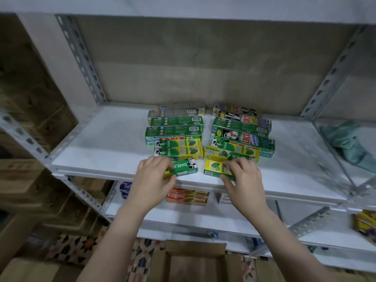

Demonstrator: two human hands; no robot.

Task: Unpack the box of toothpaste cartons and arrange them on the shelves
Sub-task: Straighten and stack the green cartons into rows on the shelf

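Note:
Two rows of toothpaste cartons lie flat on the white shelf (101, 151), green, yellow and silver: a left row (175, 131) and a right row (242, 135). My left hand (152, 180) grips a green Darlie carton (184, 168) at the front of the left row. My right hand (242, 178) grips a yellow and green Darlie carton (215, 169) at the front of the right row. Both cartons rest on the shelf near its front edge. The open cardboard box (195, 259) stands on the floor below; its inside shows nothing I can make out.
Red Colgate cartons (187, 197) and white Pepsodent cartons (224, 200) lie on the shelf below. Perforated metal uprights (81, 58) frame the shelf. A teal cloth (350, 143) lies at the right. Cardboard boxes stack at the left; patterned floor tiles (81, 249) show below.

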